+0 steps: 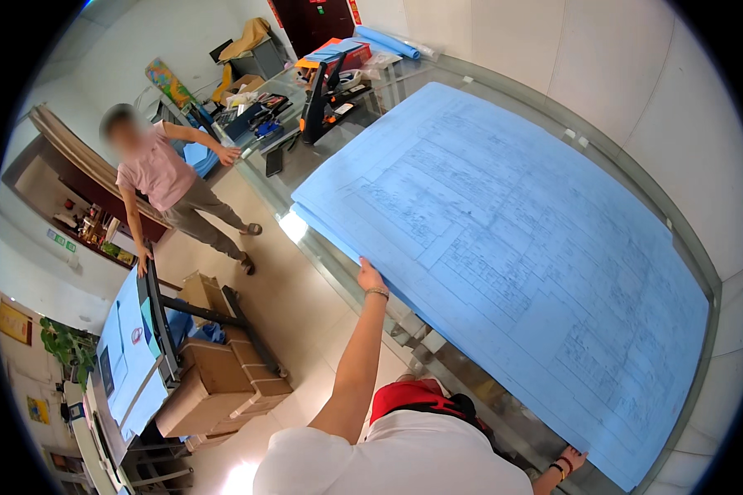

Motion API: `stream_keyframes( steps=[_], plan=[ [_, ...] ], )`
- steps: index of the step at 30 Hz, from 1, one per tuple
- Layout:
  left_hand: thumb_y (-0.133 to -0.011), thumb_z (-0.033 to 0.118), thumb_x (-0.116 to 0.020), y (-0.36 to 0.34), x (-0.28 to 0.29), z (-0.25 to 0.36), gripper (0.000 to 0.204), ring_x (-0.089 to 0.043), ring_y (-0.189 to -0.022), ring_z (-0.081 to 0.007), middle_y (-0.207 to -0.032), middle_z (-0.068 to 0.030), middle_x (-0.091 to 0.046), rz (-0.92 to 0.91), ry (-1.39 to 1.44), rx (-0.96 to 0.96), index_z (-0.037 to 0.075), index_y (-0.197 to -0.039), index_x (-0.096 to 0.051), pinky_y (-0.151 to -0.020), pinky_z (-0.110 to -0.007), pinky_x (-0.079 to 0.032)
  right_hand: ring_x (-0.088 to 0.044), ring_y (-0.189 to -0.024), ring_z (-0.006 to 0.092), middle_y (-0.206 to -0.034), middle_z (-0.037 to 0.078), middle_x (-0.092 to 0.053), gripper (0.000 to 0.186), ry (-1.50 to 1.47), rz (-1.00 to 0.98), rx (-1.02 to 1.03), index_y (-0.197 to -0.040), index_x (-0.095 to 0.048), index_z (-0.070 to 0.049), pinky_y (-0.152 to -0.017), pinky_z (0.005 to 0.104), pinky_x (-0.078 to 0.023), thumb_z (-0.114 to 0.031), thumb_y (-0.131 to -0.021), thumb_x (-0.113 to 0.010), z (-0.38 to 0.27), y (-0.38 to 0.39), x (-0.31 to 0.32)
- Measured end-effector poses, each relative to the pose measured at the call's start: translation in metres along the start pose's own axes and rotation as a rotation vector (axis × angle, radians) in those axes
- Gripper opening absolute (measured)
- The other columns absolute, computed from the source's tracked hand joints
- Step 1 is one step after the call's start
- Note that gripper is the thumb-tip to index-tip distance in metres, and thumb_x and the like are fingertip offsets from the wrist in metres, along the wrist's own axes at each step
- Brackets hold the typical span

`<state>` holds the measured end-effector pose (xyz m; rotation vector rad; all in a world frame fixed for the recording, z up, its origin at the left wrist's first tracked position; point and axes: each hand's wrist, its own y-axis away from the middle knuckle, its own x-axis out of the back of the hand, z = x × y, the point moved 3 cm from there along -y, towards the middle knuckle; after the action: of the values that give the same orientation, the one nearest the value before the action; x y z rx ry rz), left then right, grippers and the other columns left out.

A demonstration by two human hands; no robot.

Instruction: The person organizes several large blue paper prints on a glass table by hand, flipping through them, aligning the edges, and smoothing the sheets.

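A stack of large blue drawing sheets (479, 206), covered in fine dark lines, lies spread over a glass-topped table (677, 223). At its near edge, left of the middle, my left hand (371, 275) grips the paper, a bracelet on the wrist. Farther right, close to the sheets' near right corner, my right hand (571, 459) is closed on the same edge; beaded bands circle that wrist. The tips of my fingers are partly hidden by the paper.
Past the sheets' far left end are a black-and-orange tool (312, 107), a phone (274, 162) and a blue roll (388, 41). Another person (169, 169) stands at the left between two tables. Cardboard boxes (223, 371) sit below the left table with its blue sheets (128, 346).
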<state>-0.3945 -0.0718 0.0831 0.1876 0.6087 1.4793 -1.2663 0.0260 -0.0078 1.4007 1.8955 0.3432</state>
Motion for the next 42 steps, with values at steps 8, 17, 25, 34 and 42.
stream_keyframes(
  steps=[8, 17, 25, 34, 42],
  plan=[
    [-0.090, 0.021, -0.063, 0.004, -0.002, -0.005, 0.031, -0.034, -0.052, -0.0118, -0.057, 0.0020, -0.043, 0.141, -0.029, -0.082, 0.002, -0.068, -0.054, -0.048, -0.031, -0.030, -0.056, -0.088, 0.0254, -0.100, 0.012, -0.062, 0.030, 0.013, -0.112, 0.001, -0.107, -0.059, 0.003, -0.079, 0.0372, -0.049, -0.024, -0.095, -0.056, 0.002, -0.027, 0.017],
    [-0.093, 0.018, -0.056, 0.000, 0.008, -0.010, 0.023, -0.036, -0.059, -0.0105, -0.066, 0.0007, -0.045, 0.016, -0.184, -0.159, 0.004, -0.076, -0.049, -0.052, -0.029, -0.034, -0.055, -0.086, 0.0223, -0.099, 0.009, -0.061, 0.027, 0.093, -0.087, 0.049, -0.105, -0.061, 0.000, -0.076, 0.0332, -0.049, -0.025, -0.093, -0.059, -0.001, 0.024, -0.012],
    [-0.096, 0.017, -0.051, 0.003, 0.024, -0.027, 0.013, -0.043, -0.077, -0.0111, -0.085, -0.0008, -0.049, -0.165, 0.037, -0.152, 0.006, -0.093, -0.047, -0.070, -0.030, -0.040, -0.050, -0.069, 0.0170, -0.076, 0.005, -0.057, 0.030, -0.054, -0.044, 0.022, -0.093, -0.062, 0.002, -0.062, 0.0321, -0.044, -0.027, -0.096, -0.056, -0.002, 0.064, -0.036],
    [-0.099, 0.010, -0.041, 0.017, 0.004, -0.016, 0.043, -0.049, -0.114, -0.0243, -0.131, -0.0180, -0.049, -0.065, -0.115, -0.449, -0.006, -0.138, -0.033, -0.100, -0.034, -0.037, -0.035, -0.056, 0.0141, -0.065, 0.003, -0.046, 0.027, 0.001, 0.016, 0.093, -0.091, -0.058, 0.001, -0.053, 0.0318, -0.033, -0.025, -0.097, -0.054, 0.000, 0.079, -0.043],
    [-0.099, 0.008, -0.036, 0.016, -0.004, -0.016, 0.046, -0.043, -0.126, -0.0407, -0.139, -0.0295, -0.039, 0.063, -0.456, -0.463, -0.010, -0.140, -0.027, -0.106, -0.039, -0.037, -0.030, -0.052, 0.0142, -0.066, 0.007, -0.048, 0.029, 0.307, 0.100, 0.366, -0.115, -0.058, 0.001, -0.052, 0.0326, -0.032, -0.020, -0.096, -0.052, 0.020, 0.038, -0.018]
  ],
)
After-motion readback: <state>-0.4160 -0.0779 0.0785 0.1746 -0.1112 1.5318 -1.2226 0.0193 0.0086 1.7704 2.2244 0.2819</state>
